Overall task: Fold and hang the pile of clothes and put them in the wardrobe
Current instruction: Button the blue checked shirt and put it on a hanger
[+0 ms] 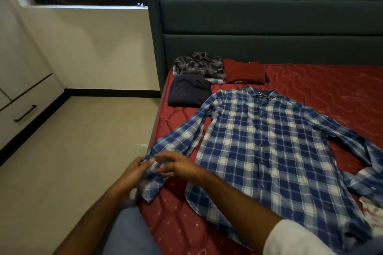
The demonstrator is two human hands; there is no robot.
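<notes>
A blue and white plaid shirt lies spread flat, buttoned side up, on the red mattress. Its left sleeve runs to the bed's left edge, where both hands work at the cuff. My left hand grips the cuff from the left. My right hand pinches the same cuff from the right with curled fingers. The other sleeve bends down at the far right. Behind the shirt lie three folded garments: a navy one, a grey camouflage one and a dark red one.
A teal padded headboard backs the bed. A white cloth lies at the right edge. White cabinet drawers with a black handle stand at the left across beige floor. My knee in blue jeans is against the bed.
</notes>
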